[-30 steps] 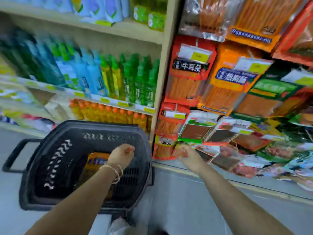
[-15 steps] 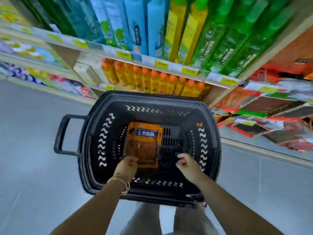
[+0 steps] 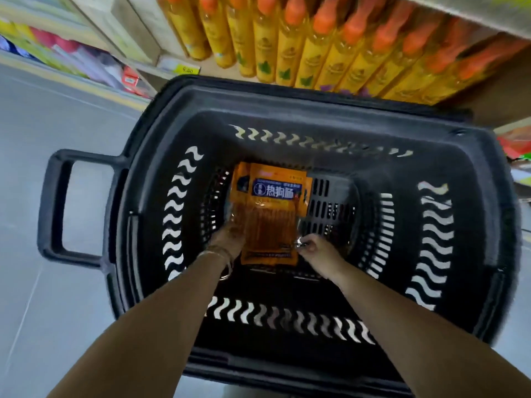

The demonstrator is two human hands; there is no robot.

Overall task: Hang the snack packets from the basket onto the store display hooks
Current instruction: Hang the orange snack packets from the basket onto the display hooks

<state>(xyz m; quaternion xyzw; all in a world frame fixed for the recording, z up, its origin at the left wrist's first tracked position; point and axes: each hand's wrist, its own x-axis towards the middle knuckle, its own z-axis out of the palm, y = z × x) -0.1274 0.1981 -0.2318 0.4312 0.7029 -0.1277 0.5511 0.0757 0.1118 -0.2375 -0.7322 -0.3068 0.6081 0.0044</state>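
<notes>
Both hands have dropped deeper into the basket (image 3: pixel 149 145) since a moment ago. Orange snack packets (image 3: pixel 270 214) lie stacked on the basket floor. Left hand (image 3: pixel 230 239) fingers curl against the stack's left edge; right hand (image 3: pixel 313 248) pinches its lower right corner. Orange-capped bottles (image 3: pixel 310 47) line the shelf just beyond.

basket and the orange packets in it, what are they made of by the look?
Basket: looks like moulded black plastic, matte; wavy cut-out slots in the walls, one-piece rim and handle.
Packets: likely glossy plastic film; printed orange top, see-through lower part showing sticks inside, glare where the right hand pinches an edge. Left hand is at the other side.
</notes>
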